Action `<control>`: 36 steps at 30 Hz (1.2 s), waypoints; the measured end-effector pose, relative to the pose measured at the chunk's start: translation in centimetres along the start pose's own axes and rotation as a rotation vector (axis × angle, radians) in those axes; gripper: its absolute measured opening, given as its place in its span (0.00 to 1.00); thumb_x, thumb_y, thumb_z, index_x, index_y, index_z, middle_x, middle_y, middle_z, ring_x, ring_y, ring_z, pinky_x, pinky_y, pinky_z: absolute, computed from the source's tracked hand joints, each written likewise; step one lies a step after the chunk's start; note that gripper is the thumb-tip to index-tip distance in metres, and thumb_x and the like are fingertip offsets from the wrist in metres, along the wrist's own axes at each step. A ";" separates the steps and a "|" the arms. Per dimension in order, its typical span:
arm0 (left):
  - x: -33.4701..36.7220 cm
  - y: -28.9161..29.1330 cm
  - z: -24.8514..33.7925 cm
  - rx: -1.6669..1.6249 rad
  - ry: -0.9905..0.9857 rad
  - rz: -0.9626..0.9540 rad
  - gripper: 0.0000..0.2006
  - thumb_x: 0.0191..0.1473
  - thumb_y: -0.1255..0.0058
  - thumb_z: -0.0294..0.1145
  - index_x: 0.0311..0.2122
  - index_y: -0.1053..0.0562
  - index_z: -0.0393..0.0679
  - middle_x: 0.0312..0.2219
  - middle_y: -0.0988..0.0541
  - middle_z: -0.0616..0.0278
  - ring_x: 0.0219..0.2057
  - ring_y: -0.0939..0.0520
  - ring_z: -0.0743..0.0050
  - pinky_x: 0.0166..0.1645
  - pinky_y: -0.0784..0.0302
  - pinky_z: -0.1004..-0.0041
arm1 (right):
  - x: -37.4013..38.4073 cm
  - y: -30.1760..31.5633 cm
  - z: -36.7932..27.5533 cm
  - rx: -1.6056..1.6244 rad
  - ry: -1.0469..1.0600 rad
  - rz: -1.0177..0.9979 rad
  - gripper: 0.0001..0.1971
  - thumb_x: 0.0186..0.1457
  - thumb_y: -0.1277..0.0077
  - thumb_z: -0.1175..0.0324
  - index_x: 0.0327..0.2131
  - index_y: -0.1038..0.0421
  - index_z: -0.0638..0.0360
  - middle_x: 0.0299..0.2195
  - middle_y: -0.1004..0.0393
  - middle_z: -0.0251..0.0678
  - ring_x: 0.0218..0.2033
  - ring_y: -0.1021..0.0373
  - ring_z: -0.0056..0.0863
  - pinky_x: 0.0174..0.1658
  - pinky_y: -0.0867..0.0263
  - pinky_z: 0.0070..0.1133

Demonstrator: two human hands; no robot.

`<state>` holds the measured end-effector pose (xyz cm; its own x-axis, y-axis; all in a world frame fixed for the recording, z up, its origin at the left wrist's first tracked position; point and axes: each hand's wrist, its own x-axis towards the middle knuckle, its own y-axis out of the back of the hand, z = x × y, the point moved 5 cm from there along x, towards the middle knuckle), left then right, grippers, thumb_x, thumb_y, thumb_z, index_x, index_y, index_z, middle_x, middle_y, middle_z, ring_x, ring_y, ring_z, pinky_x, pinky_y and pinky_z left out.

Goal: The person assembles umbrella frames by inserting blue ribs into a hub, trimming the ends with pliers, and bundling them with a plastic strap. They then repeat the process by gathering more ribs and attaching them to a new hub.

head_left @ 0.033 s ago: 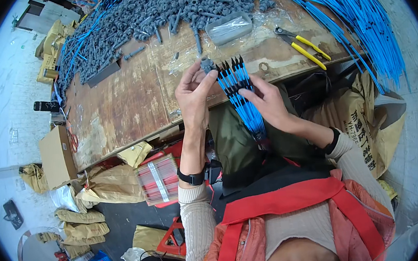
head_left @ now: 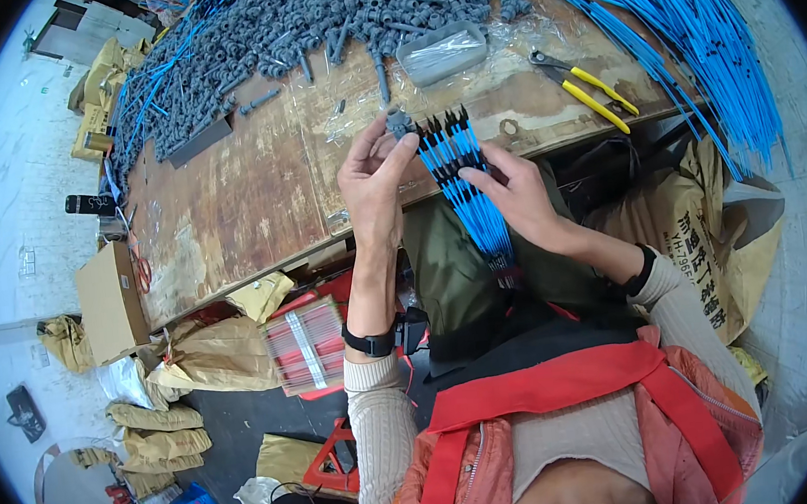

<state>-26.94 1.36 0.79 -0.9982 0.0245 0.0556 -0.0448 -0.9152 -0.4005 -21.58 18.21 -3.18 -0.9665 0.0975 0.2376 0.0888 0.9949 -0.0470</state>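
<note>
In front of my lap, at the table's near edge, a fanned row of thin blue cables with black tips and black sleeves points up and away from me. My right hand pinches this row from the right side, thumb across the cables. Between thumb and fingertips, my left hand grips a grey plastic fitting. It sits right at the black tip of the leftmost cable; whether the tip is inside it is hard to see. The cables' lower ends gather in a dark bundle between my legs.
A heap of grey fittings covers the far part of the wooden table. Beyond my hands lie a clear plastic tray and yellow-handled pliers. More blue cables hang over the right edge. Sacks crowd the left floor.
</note>
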 end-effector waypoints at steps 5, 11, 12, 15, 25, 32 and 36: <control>-0.3 0.0 1.7 0.062 -0.069 0.023 0.22 0.48 0.39 0.21 0.50 0.29 0.34 0.37 0.22 0.63 0.36 0.22 0.82 0.44 0.27 0.80 | 1.2 -0.2 -1.3 -0.096 -0.082 -0.133 0.17 0.57 0.46 0.69 0.49 0.29 0.64 0.35 0.22 0.36 0.34 0.31 0.13 0.40 0.33 0.18; -0.8 0.2 2.6 0.239 -0.090 0.003 0.21 0.50 0.41 0.23 0.51 0.29 0.34 0.39 0.22 0.61 0.40 0.22 0.79 0.46 0.27 0.79 | 1.8 -0.6 -1.9 -0.123 -0.002 -0.125 0.16 0.57 0.46 0.69 0.48 0.28 0.64 0.31 0.24 0.27 0.32 0.34 0.09 0.36 0.35 0.15; -0.9 0.0 2.7 0.266 -0.093 -0.010 0.21 0.51 0.41 0.23 0.51 0.29 0.34 0.40 0.22 0.60 0.41 0.22 0.79 0.47 0.27 0.78 | 2.1 -0.5 -1.5 -0.093 -0.030 -0.144 0.16 0.57 0.46 0.69 0.47 0.28 0.64 0.31 0.23 0.28 0.32 0.34 0.09 0.36 0.35 0.15; -0.8 -0.2 2.8 0.212 -0.062 -0.072 0.21 0.51 0.41 0.23 0.51 0.29 0.34 0.41 0.22 0.59 0.41 0.22 0.78 0.47 0.27 0.78 | 2.6 -0.1 -0.9 -0.030 -0.086 -0.181 0.15 0.57 0.45 0.69 0.46 0.27 0.64 0.30 0.23 0.29 0.31 0.34 0.09 0.35 0.34 0.15; -0.6 0.2 2.5 0.196 0.015 -0.084 0.20 0.51 0.41 0.22 0.51 0.28 0.33 0.40 0.21 0.60 0.41 0.21 0.78 0.48 0.27 0.78 | 1.9 -0.1 -2.5 -0.208 -0.056 -0.201 0.12 0.56 0.45 0.67 0.40 0.26 0.65 0.30 0.22 0.29 0.29 0.32 0.11 0.33 0.34 0.17; -1.0 -0.9 3.3 0.386 0.036 -0.082 0.19 0.51 0.42 0.22 0.50 0.28 0.33 0.41 0.21 0.60 0.41 0.22 0.79 0.48 0.27 0.78 | 2.4 0.6 -1.8 -0.156 -0.098 -0.264 0.12 0.56 0.45 0.66 0.41 0.26 0.64 0.30 0.22 0.29 0.31 0.32 0.11 0.35 0.34 0.18; -0.4 -0.4 3.3 0.210 0.075 -0.174 0.20 0.52 0.43 0.22 0.51 0.30 0.33 0.43 0.21 0.59 0.43 0.23 0.78 0.50 0.29 0.77 | 2.8 0.7 -1.6 -0.003 -0.094 -0.340 0.13 0.56 0.45 0.65 0.41 0.25 0.64 0.30 0.23 0.28 0.32 0.33 0.10 0.36 0.35 0.17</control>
<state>-26.39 0.35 3.93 -0.9768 0.2112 0.0356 -0.2141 -0.9577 -0.1922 -23.81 19.24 -0.96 -0.9589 -0.2415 0.1490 -0.2408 0.9703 0.0226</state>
